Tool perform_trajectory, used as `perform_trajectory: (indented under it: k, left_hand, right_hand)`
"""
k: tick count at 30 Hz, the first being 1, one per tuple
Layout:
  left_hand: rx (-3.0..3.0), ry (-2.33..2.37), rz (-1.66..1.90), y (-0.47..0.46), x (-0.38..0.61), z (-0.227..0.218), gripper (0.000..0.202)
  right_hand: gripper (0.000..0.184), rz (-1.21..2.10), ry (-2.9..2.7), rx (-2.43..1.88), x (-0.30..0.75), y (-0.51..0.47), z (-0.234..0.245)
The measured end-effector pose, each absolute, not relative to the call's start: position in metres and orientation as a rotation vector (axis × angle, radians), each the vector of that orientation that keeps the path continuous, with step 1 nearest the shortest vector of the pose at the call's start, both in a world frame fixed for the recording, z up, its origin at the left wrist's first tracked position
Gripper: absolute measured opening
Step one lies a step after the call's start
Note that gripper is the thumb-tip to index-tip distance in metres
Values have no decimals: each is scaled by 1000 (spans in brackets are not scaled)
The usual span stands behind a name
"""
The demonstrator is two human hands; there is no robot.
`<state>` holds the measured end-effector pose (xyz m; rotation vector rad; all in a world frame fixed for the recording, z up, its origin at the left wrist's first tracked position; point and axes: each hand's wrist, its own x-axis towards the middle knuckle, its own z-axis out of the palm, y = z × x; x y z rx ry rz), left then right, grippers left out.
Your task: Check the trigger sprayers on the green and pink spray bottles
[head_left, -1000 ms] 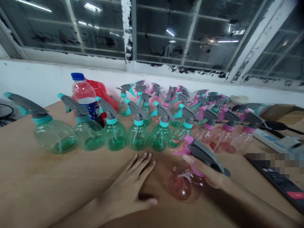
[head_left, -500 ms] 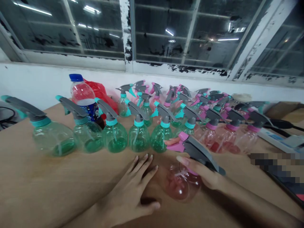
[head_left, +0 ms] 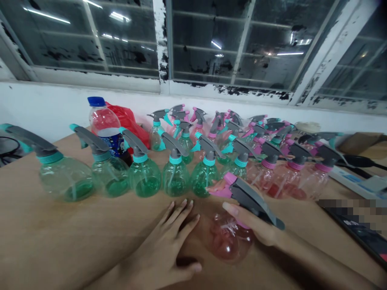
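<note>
A pink spray bottle [head_left: 231,241] with a grey and pink trigger head stands tilted near the front of the table. Around its neck and trigger head my right hand [head_left: 256,223] is closed, the thumb on the near side and fingertips showing by the pink trigger. My left hand [head_left: 169,237] lies flat on the table with its fingers spread, left of that bottle and apart from it. Just beyond my left fingertips stand green spray bottles [head_left: 177,179] with turquoise collars. Some of my right fingers are hidden behind the spray head.
A row of green and pink spray bottles [head_left: 288,177] crosses the wooden table [head_left: 99,237], with several more behind. At the back left are a blue-capped drink bottle [head_left: 105,125] and a red plastic bag [head_left: 131,123]. A phone [head_left: 356,225] lies at right.
The whole view has shifted slightly, so the table things sit a little lower. Both hands and the pink spray bottle keep about the same place on the table.
</note>
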<state>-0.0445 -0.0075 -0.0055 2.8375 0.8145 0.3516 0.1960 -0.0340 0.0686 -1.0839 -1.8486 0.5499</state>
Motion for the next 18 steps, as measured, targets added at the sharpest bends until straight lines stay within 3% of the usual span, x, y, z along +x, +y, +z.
perform_trajectory:
  k: [10,18]
  left_hand:
    - [2843,815,314,-14,-37,-6,78]
    - [2801,786,335,-17,-37,-6,77]
  right_hand:
    - [13,692,-1791,-1054,197,-36,63]
    - [29,659,-1763,-1022,201,-35,49]
